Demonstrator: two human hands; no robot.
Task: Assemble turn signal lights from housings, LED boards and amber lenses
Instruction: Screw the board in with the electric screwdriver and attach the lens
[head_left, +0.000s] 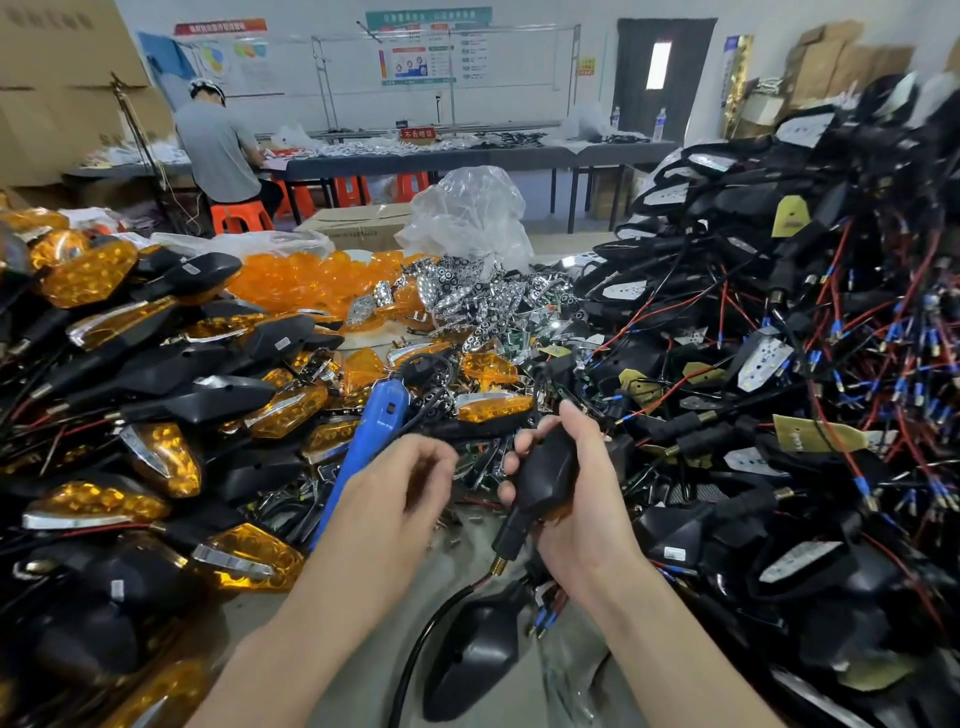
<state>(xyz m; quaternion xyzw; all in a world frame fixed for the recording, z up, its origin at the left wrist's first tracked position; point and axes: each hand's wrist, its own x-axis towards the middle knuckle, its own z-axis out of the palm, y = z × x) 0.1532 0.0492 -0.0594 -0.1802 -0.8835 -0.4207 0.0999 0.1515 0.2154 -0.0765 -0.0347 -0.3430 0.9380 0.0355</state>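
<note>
**Hands busy with one housing, screw step seems next**

Right hand grasps a black housing above the bench, between the two heaps of parts. The left hand has curled fingers; if they pinch something small, I cannot tell. The housing's long axis runs from the wide body down to the threaded stem, which points toward the person. An amber edge shows underneath, so closing it seems the step. Next comes probably the blue screwdriver beside the left hand.

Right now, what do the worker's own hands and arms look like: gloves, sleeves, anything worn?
The left hand and right hand are both bare: no gloves, rings or tape. The left forearm and right forearm are bare too; no sleeve, watch or wristband shows down to the picture's edge.
</note>
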